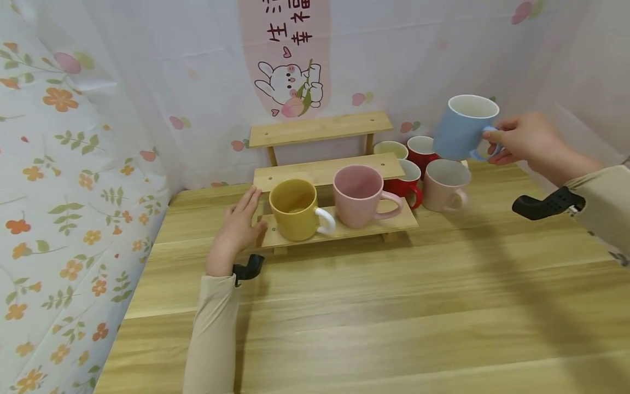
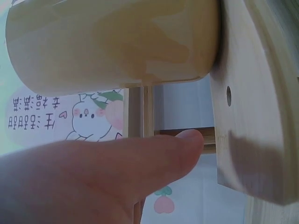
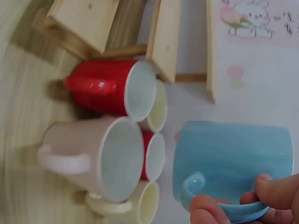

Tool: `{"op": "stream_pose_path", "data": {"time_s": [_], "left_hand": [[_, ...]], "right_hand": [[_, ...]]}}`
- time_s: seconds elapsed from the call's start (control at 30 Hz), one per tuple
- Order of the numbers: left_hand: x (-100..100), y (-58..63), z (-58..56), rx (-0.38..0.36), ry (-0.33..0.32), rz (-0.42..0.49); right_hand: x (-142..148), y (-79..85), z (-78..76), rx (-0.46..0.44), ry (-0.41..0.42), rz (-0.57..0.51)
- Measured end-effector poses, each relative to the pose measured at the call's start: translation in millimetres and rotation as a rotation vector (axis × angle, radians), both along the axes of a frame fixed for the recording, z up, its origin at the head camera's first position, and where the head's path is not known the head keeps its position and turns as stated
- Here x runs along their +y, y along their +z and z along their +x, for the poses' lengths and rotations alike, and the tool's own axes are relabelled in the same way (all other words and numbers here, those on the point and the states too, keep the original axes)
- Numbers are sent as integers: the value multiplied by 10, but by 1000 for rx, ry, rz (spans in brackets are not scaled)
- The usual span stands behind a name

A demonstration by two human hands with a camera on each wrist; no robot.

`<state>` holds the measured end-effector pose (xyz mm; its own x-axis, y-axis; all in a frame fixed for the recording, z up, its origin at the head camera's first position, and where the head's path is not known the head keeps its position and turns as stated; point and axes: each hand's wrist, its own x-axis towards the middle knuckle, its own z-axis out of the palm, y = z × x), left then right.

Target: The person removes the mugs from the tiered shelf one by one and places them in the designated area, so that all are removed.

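Observation:
My right hand (image 1: 524, 139) grips a light blue mug (image 1: 462, 128) by its handle, holding it in the air above several other mugs. In the right wrist view, thumb and fingers close round the blue handle (image 3: 243, 212). At the left end of a three-tier wooden rack (image 1: 339, 235), my left hand (image 1: 238, 227) rests with its fingers extended. A yellow mug (image 1: 292, 210) with a white handle stands on the lowest tier close to that hand. To its right on the same tier is a pink mug (image 1: 359, 197).
Right of the rack, a pale pink mug (image 1: 445, 186), a red mug (image 1: 407, 183), another red mug (image 1: 422, 153) and cream mugs (image 3: 147, 205) crowd together on the wooden table (image 1: 344, 317). Behind the rack hangs a printed curtain (image 1: 197, 65).

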<state>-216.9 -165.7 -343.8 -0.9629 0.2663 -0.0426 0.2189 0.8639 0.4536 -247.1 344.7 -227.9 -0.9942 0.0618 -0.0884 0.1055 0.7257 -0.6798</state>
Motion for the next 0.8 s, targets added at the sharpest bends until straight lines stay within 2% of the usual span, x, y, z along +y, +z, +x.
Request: {"op": "stream_pose_path", "data": {"time_s": [0.27,0.47,0.8], "left_hand": [[-8,14,-5,-10,14,-13],[-9,2,-4,-4,13,-9],[-3,14,4,-1,5,-18]], "right_hand": [[345,-115,80,24,-67,63],[562,-270,130,45,-101,95],[766,-612,131,12,-103,-24]]}}
